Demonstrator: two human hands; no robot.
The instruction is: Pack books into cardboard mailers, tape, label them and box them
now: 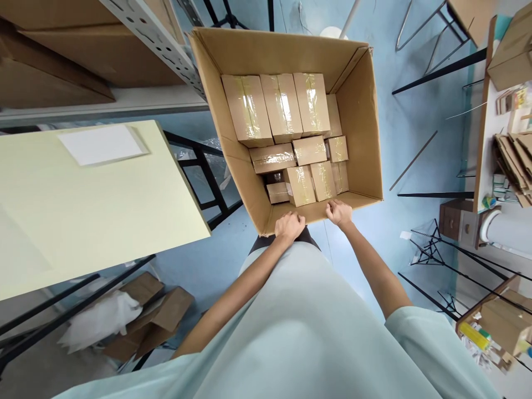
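Note:
In front of me stands a large open cardboard box [361, 122], a little askew. Several small taped cardboard boxes [282, 105] fill its bottom in rows, some stacked on others. My left hand [290, 226] is closed over the near rim of the large box, left of its middle. Farther right on the same rim, my right hand [339, 213] also grips the cardboard with curled fingers. The inner sides of both hands are hidden.
A pale yellow table [103, 210] with a white sheet [103, 145] on it is at left. Behind it, a metal shelf [153, 41] holds big cartons. Opened boxes [166, 321] lie at lower left. A cluttered desk [482, 138] lines the right, and a thin rod [413, 160] lies on the blue floor.

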